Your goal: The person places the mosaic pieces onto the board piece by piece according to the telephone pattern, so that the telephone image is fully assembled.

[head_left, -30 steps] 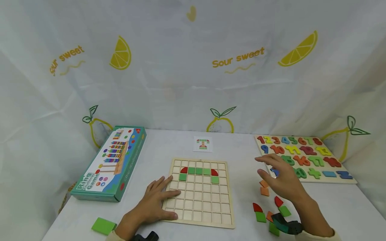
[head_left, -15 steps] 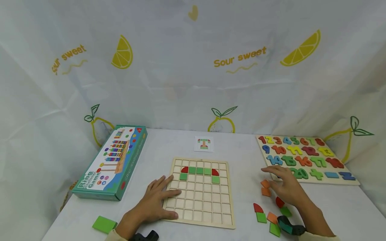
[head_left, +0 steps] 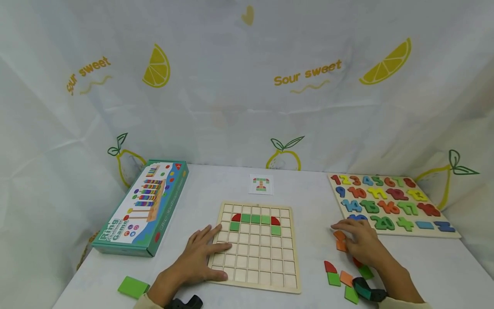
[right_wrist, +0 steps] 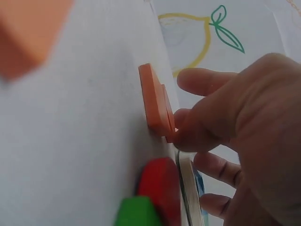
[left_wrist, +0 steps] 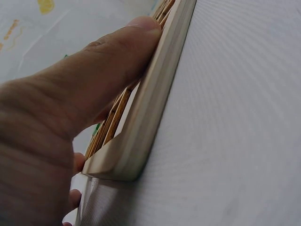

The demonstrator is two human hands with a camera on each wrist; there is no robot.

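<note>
A wooden grid board (head_left: 259, 288) lies at mid-table, with red quarter-round tiles (head_left: 275, 221) and several green square tiles (head_left: 255, 219) set in its upper rows. My left hand (head_left: 202, 257) rests with spread fingers on the board's left edge; in the left wrist view the thumb (left_wrist: 117, 56) lies over the frame. Right of the board, my right hand (head_left: 362, 242) is low over two orange tiles (head_left: 339, 235). In the right wrist view its thumb tip is right at an orange tile (right_wrist: 155, 101), the index finger apart from it and the other fingers loosely bent.
Near the right wrist lie a red quarter-round tile (head_left: 329, 266), green tiles (head_left: 333, 279) and another orange tile (head_left: 346, 279). A pattern card (head_left: 261, 184) lies behind the board. A number puzzle (head_left: 393, 206) stands right, a game box (head_left: 143, 210) left, a green block (head_left: 133, 287) front left.
My right hand has come down and slightly toward me, from above the number puzzle's edge to the orange tiles. My left hand and the board have stayed in place.
</note>
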